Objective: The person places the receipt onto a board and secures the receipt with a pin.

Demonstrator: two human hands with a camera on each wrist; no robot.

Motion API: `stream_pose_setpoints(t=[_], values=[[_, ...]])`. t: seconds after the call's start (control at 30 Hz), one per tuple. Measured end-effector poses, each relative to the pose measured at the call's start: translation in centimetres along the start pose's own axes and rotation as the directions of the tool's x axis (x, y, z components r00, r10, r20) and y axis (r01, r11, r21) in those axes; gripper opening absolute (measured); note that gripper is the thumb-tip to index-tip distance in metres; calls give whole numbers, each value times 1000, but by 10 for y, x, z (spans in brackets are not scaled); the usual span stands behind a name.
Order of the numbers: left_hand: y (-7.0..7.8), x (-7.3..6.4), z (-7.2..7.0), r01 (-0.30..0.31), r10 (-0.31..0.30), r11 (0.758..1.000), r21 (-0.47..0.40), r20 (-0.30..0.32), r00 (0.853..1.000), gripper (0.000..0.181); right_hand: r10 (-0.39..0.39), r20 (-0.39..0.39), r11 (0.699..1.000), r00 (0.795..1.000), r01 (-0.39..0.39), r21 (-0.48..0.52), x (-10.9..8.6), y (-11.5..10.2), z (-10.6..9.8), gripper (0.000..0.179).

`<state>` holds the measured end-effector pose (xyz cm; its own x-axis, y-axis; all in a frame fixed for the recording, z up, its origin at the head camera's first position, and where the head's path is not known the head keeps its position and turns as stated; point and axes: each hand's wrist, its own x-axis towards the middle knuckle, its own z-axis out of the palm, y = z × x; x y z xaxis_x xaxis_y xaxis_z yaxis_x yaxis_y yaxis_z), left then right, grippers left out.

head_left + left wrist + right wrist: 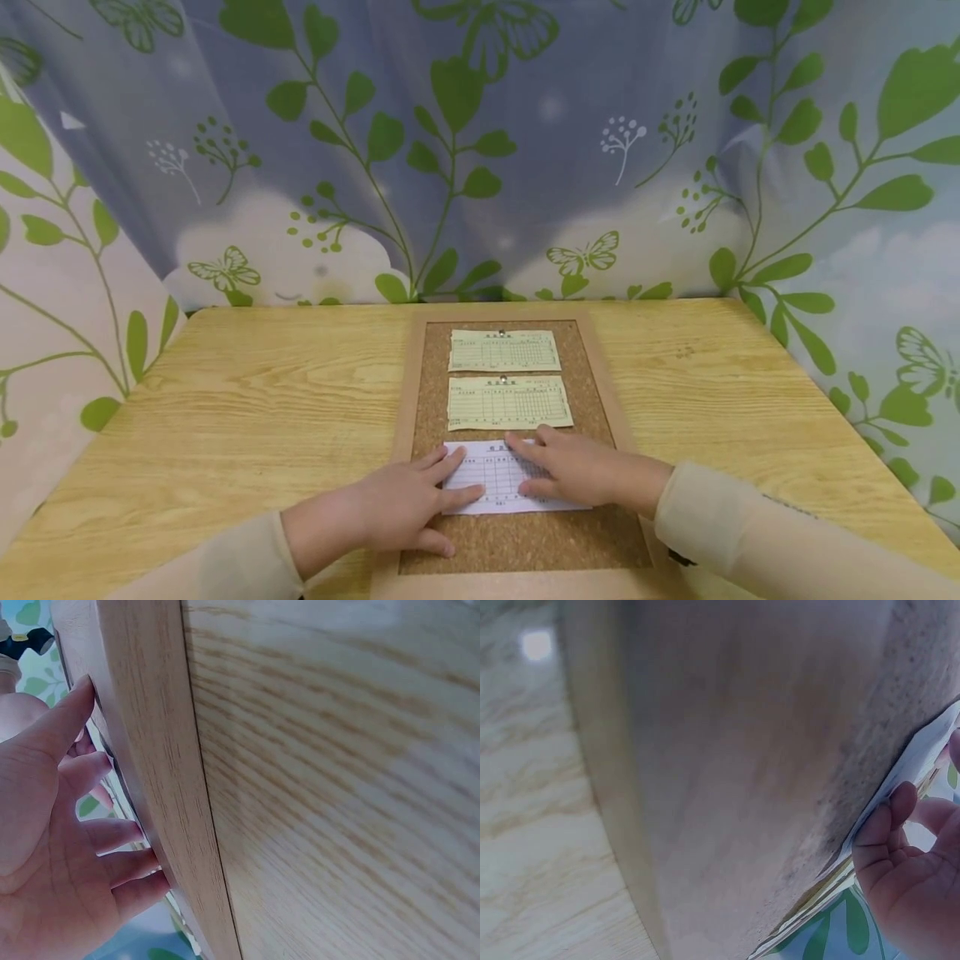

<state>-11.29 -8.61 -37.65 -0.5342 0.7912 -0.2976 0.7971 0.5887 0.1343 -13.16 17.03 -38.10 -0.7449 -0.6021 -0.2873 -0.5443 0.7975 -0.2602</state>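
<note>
A white printed form slip (495,492) lies on the lower half of a framed cork board (525,546). My left hand (397,504) rests at its left end, fingers spread, several fingertips on the paper and the thumb on the cork below. On the right part of the slip lies my right hand (581,471), its fingers pointing left and covering some of the print. In the right wrist view, the fingers of this hand (919,862) are bent loosely at the paper's edge. The left wrist view shows the left hand (67,817) with its fingers reaching past the wooden frame (150,750).
Two yellow-green printed slips (504,351) hang above the white one, each with a pin (503,379) at its top middle. The board lies on a wood-grain table (285,375). A curtain (570,150) with leaf and butterfly prints encloses the back and sides.
</note>
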Motion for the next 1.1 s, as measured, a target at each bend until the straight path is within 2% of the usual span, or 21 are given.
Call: stream_pose_setpoints(t=[0.3, 0.53, 1.1], values=[[1, 2, 1, -14, 14, 1000, 12, -17, 1000, 67, -8, 11, 1000, 1000, 7, 28, -2, 2, -3, 64], [0, -1, 0, -2, 2, 1000, 9, -10, 1000, 67, -37, 0, 999, 999, 37, 33, 2, 4, 0, 64], [1, 0, 0, 1, -1, 1000, -4, -11, 1000, 67, 1, 11, 999, 1000, -2, 52, 1, 2, 1, 65]])
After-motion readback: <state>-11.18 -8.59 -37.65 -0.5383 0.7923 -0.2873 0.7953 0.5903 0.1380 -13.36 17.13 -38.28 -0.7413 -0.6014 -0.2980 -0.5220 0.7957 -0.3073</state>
